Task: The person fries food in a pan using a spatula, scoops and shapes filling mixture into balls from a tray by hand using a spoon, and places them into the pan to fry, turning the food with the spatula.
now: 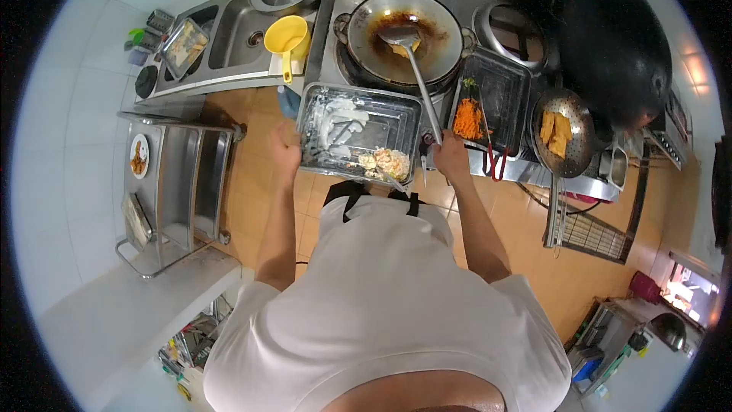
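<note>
My left hand (285, 151) is closed at the left edge of a clear rectangular tray (396, 107). White paste is smeared in the tray's left part, and a lumpy pale mix with orange bits (389, 162) sits at its near right corner. My right hand (451, 157) grips the long handle of a wok spatula (424, 91). The spatula's blade rests inside a wok (446, 27), over a golden fried piece (406, 49). Brown oil stains the bottom of the wok. The tray is right in front of the wok, close to my body.
Right of the wok stands a tray (509, 84) with shredded carrot (468, 119) and red-handled tongs (497, 165). Fried pieces lie in a perforated strainer (582, 118). A yellow dipper (288, 35) sits by the sink (232, 38). At left is a metal trolley (177, 183).
</note>
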Tool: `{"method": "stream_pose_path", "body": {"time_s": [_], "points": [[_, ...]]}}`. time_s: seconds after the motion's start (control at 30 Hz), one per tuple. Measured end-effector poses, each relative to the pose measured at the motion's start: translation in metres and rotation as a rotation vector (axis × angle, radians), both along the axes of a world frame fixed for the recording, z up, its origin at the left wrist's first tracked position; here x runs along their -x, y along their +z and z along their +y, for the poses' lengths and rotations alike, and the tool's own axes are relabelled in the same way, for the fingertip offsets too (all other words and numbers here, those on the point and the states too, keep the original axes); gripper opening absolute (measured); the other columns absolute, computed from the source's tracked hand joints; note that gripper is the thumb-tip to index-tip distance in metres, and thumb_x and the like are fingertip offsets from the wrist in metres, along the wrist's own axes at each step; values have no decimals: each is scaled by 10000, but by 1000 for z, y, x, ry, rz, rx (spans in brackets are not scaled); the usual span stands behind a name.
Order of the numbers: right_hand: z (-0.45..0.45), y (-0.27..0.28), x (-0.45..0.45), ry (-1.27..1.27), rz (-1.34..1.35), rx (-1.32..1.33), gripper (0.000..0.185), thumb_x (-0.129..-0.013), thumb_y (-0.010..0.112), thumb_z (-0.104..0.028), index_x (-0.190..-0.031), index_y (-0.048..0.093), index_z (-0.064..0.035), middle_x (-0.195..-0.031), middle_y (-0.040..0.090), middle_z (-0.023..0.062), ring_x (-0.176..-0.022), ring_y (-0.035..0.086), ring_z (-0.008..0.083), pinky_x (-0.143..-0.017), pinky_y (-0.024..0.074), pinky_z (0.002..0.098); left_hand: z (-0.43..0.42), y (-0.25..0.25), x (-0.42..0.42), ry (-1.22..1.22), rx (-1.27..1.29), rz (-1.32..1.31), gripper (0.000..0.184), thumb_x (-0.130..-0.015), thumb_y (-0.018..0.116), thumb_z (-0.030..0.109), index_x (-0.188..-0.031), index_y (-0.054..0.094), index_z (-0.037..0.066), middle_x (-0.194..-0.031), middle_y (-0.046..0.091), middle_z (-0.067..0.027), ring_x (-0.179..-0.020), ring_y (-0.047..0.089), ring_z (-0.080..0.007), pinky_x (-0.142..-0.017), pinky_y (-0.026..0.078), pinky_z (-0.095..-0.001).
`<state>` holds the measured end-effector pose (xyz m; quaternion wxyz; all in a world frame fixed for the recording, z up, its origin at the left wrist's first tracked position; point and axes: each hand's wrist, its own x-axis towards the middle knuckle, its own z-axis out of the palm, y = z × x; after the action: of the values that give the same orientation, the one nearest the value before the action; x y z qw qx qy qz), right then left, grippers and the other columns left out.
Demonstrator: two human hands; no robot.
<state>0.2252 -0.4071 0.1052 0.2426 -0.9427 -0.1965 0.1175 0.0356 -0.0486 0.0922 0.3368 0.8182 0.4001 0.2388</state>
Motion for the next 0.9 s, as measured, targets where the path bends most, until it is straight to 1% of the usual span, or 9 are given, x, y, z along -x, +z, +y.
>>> {"method": "stream_pose_path", "body": {"time_s": [0.1,0.2,0.27,0.37,0.4,0.5,0.6,0.77,0.9], "points": [[0,24,-2,-117,-28,-47,275,-845,560,-118,-1048,538,66,-946,620,296,-899,611,466,-771,501,531,8,-13,23,70,36,60,530,-857,675,194,-1295,479,-32,-1302,491,-205,-1217,465,-331,-1032,356,-407],[-27,1,-27,99,-71,1,224,-919,497,-154,-1021,546,39,-811,633,218,-714,650,388,-597,522,483,3,-13,35,77,109,90,563,-856,662,218,-1310,454,-42,-1332,450,-235,-1216,450,-356,-1039,345,-411],[-42,17,-49,20,158,-32,235,-959,477,-206,-1022,547,9,-725,598,135,-591,611,275,-486,484,406,6,-20,37,67,156,97,581,-861,652,236,-1323,440,-46,-1349,431,-250,-1214,447,-363,-1036,348,-412],[-46,102,-63,-208,615,-243,286,-1006,448,-304,-1037,547,-38,-654,506,19,-511,500,92,-399,409,276,17,-37,36,75,291,85,600,-881,640,257,-1349,417,-44,-1364,426,-252,-1219,457,-343,-1015,374,-404],[-57,106,-72,-129,583,-265,275,-1006,454,-307,-1062,542,-53,-649,480,-13,-497,464,89,-400,395,261,14,-28,33,95,369,71,604,-888,634,264,-1357,409,-43,-1364,430,-252,-1223,462,-335,-1007,383,-400],[-70,129,-100,-298,690,-249,316,-1019,404,-273,-1157,546,-26,-629,504,29,-444,449,119,-388,400,269,10,-9,28,85,418,57,613,-899,626,258,-1379,384,-37,-1367,435,-251,-1225,473,-321,-993,403,-387],[-64,176,-110,-316,851,-146,330,-1028,378,-277,-1201,532,-41,-605,471,-1,-433,421,95,-374,390,258,24,-31,34,39,438,13,611,-905,622,233,-1395,366,-27,-1377,430,-247,-1220,481,-327,-998,402,-377],[-59,161,-122,-222,1003,-81,323,-1030,382,-290,-1179,575,-78,-595,447,-28,-416,375,53,-355,332,228,26,-50,39,44,534,-94,589,-909,620,199,-1401,370,-6,-1359,450,-233,-1214,485,-324,-1003,400,-372],[-46,133,-126,-200,1101,-163,331,-1034,387,-295,-1188,587,-80,-584,434,-41,-400,351,40,-338,306,213,15,-9,33,61,564,-81,572,-916,612,197,-1401,380,5,-1337,472,-221,-1200,495,-301,-985,415,-375]]}}
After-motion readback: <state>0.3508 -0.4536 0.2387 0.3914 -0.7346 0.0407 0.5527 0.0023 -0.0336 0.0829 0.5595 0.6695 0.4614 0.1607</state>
